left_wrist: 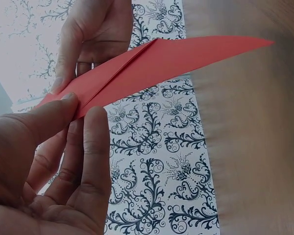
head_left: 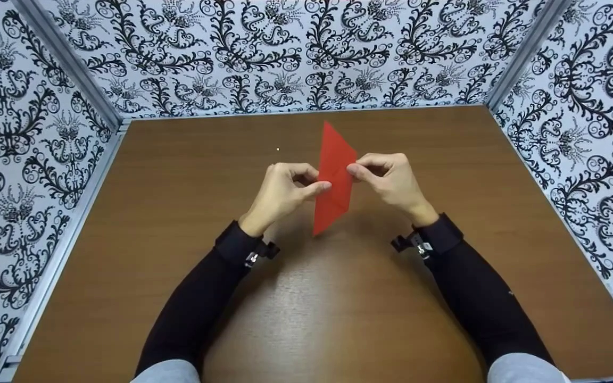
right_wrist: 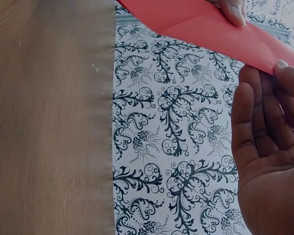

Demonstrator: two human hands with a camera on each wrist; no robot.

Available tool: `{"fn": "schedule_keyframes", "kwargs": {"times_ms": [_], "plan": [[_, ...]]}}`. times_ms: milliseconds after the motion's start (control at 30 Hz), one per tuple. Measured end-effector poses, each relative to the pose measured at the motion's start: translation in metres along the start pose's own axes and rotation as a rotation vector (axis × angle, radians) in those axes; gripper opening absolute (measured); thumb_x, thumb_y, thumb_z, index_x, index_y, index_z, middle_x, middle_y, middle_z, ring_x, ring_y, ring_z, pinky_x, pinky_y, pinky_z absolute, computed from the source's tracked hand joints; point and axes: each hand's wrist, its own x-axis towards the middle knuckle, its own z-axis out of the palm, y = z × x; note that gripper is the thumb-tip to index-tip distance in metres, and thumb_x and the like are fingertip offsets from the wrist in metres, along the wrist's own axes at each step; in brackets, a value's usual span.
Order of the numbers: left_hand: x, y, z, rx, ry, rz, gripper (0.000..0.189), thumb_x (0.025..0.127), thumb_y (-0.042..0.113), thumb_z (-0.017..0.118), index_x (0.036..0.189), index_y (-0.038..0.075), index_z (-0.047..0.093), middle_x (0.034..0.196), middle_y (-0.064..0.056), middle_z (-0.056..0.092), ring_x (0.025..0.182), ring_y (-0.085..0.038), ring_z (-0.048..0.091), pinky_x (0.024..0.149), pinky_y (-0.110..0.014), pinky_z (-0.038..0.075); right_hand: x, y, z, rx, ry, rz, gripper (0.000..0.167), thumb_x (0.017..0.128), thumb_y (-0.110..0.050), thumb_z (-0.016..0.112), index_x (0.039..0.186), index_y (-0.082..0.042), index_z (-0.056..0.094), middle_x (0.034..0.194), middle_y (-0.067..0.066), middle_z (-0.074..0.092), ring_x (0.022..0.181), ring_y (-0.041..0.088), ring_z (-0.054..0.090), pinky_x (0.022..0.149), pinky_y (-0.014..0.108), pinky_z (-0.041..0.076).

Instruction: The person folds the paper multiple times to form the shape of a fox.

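Observation:
A folded sheet of red paper is held up above the table, tapering to a point at its far and near ends. My left hand pinches its left long edge between thumb and fingers. On the opposite, shorter edge, my right hand grips the paper with thumb and forefinger. A diagonal fold line crosses the red paper in the left wrist view. In the right wrist view, faint creases run over the red paper, and the right thumb presses on its edge.
The brown wooden table lies under both hands. Patterned black-and-white panels stand at the back and both sides, joined by grey metal posts. A tiny pale speck lies on the table beyond the left hand.

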Motion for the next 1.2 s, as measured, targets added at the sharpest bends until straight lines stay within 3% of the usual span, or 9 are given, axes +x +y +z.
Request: {"fn": "schedule_keyframes", "kwargs": {"times_ms": [300, 567, 833, 1067, 1200], "plan": [[0.001, 0.000, -0.003, -0.047, 0.012, -0.013, 0.013, 0.099, 0.020, 0.097, 0.096, 0.010, 0.088, 0.093, -0.004, 0.086, 0.078, -0.011, 0.081, 0.073, -0.027, 0.070, 0.000, 0.003, -0.001, -0.016, -0.056, 0.018, 0.009, 0.106, 0.001, 0.083, 0.104, -0.001, 0.092, 0.095, 0.008, 0.088, 0.084, 0.030, 0.085, 0.081, 0.027, 0.070], [0.002, 0.001, -0.006, -0.105, 0.037, 0.005, 0.011, 0.101, 0.017, 0.094, 0.099, 0.008, 0.089, 0.095, -0.008, 0.088, 0.077, -0.012, 0.083, 0.072, -0.034, 0.072, 0.001, 0.006, 0.002, -0.031, -0.105, 0.034, 0.009, 0.104, 0.000, 0.085, 0.106, -0.003, 0.093, 0.091, 0.011, 0.086, 0.080, 0.018, 0.079, 0.080, 0.022, 0.068], [0.002, 0.002, -0.008, -0.143, 0.048, -0.008, 0.010, 0.101, 0.018, 0.094, 0.102, 0.008, 0.089, 0.096, -0.008, 0.088, 0.078, -0.015, 0.083, 0.074, -0.036, 0.073, -0.001, 0.006, 0.005, -0.004, -0.122, 0.062, 0.008, 0.105, 0.001, 0.083, 0.106, 0.000, 0.091, 0.092, 0.011, 0.087, 0.081, 0.013, 0.083, 0.080, 0.025, 0.070], [0.003, 0.000, -0.011, -0.160, 0.090, -0.011, 0.012, 0.100, 0.020, 0.095, 0.102, 0.010, 0.090, 0.097, -0.005, 0.089, 0.076, -0.018, 0.081, 0.073, -0.032, 0.071, -0.003, 0.009, 0.007, -0.067, -0.163, 0.075, 0.007, 0.105, -0.007, 0.087, 0.099, -0.007, 0.091, 0.084, 0.018, 0.080, 0.073, 0.018, 0.072, 0.072, 0.019, 0.063], [0.004, 0.000, -0.013, -0.149, 0.105, -0.010, 0.013, 0.100, 0.021, 0.096, 0.102, 0.010, 0.090, 0.094, -0.003, 0.088, 0.076, -0.023, 0.081, 0.072, -0.033, 0.071, -0.003, 0.009, 0.007, -0.059, -0.179, 0.095, 0.007, 0.105, -0.007, 0.087, 0.100, -0.006, 0.092, 0.085, 0.012, 0.083, 0.074, 0.016, 0.075, 0.073, 0.023, 0.066]]}}
